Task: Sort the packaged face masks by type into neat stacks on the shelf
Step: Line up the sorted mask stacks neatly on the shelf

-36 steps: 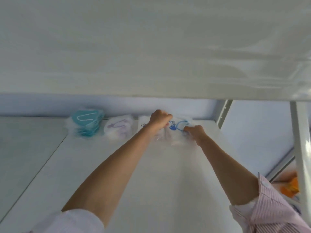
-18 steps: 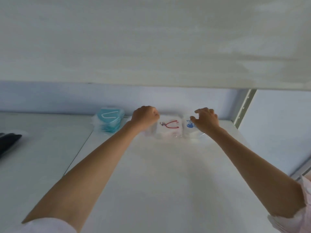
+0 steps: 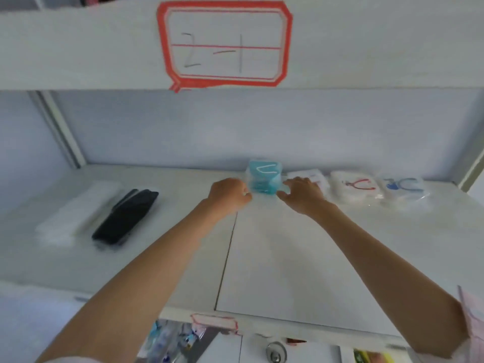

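Hands flank the teal mask stack (image 3: 264,178) at the back of the shelf (image 3: 275,258), just above frame centre. At the stack's 9 o'clock, the left hand (image 3: 228,193) has curled fingers touching the edge of the clear wrapping; whether it grips the pack I cannot tell. At the stack's 3 o'clock, the right hand (image 3: 301,192) has loosely bent, spread fingers at the wrapping, and its hold is likewise unclear.

Other sorted piles run along the back wall toward 3 o'clock. A white pack (image 3: 315,178) sits just beside the teal stack, partly hidden behind the right hand. Next comes a white stack with red ear loops (image 3: 355,189), then a white stack with blue ear loops (image 3: 404,191) close to the shelf's right upright.

Toward 9 o'clock, well apart from the hands, a black mask stack (image 3: 125,217) lies slanted on the shelf, with a white mask stack (image 3: 78,213) alongside it on the outer side.

At 12 o'clock, a red-bordered label (image 3: 225,44) with handwritten marks is stuck on the front edge of the shelf above.
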